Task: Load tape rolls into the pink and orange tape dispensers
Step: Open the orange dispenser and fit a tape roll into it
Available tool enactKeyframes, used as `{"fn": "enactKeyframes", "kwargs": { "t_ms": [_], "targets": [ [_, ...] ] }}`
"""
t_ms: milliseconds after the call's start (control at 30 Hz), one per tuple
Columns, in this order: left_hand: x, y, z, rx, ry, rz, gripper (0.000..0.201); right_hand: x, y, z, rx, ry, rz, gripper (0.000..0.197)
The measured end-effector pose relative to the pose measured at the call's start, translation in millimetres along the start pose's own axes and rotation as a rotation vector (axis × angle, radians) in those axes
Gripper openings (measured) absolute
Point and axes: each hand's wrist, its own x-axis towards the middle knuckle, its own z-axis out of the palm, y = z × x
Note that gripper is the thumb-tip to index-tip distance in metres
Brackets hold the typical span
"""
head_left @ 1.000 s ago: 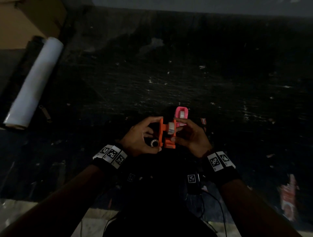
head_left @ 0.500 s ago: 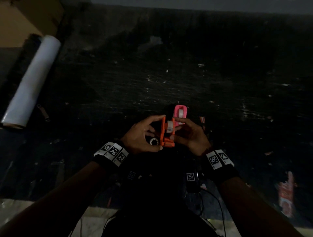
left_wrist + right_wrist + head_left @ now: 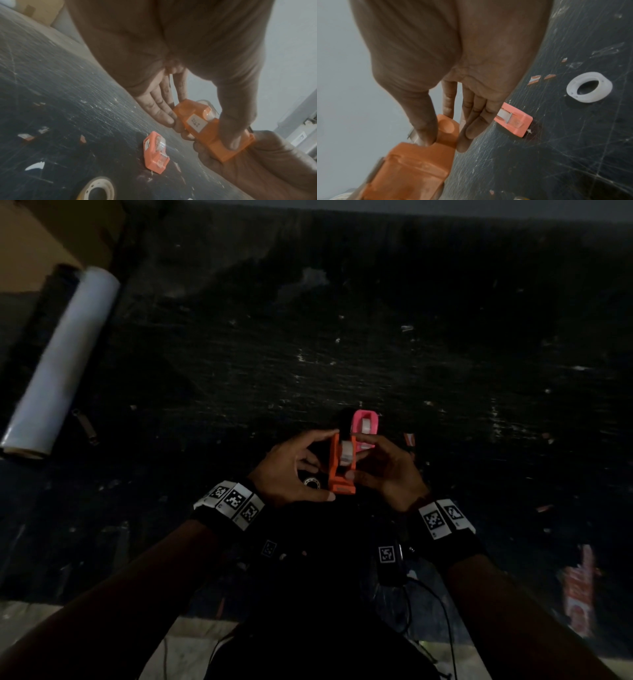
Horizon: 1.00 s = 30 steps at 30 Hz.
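Observation:
My two hands hold the orange tape dispenser [image 3: 339, 474] just above the dark table's near edge. My left hand [image 3: 329, 466] pinches it end to end, thumb [image 3: 234, 140] on one end and fingers [image 3: 161, 112] at the other. My right hand [image 3: 354, 457] grips it from the right. Its thumb [image 3: 424, 129] presses on the white tape roll [image 3: 347, 451] seated between the side walls. Just beyond my hands the pink dispenser [image 3: 364, 428] lies on the table with a tape roll inside.
A white plastic ring [image 3: 311, 482] lies on the table beside my left hand. A long white film roll [image 3: 58, 364] and a cardboard box [image 3: 41, 234] are at the far left. Red scraps [image 3: 579, 587] sit near the right front edge.
The orange dispenser has turned slightly between my hands and now shows its narrow top. Both hands keep their hold. The pink dispenser and ring have stayed put.

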Motion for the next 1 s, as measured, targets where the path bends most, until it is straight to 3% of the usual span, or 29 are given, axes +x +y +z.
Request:
{"fn": "enactKeyframes", "kwargs": {
  "t_ms": [233, 600, 766, 1000],
  "targets": [
    [5, -8, -3, 0.021, -0.003, -0.004, 0.109, 3, -3, 3, -0.084, 0.028, 0.002, 0.064],
    [56, -37, -27, 0.35, 0.052, 0.023, 0.107, 67, -21, -3, -0.712, -0.084, 0.033, 0.063],
    [89, -50, -36, 0.463, 0.044, -0.073, 0.108, 106, -14, 0, -1.148, -0.042, 0.002, 0.06],
    [116, -62, -37, 0.529, -0.04, -0.125, 0.118, 130, 10, 0, -1.197, -0.046, -0.017, 0.058]
  ]
}}
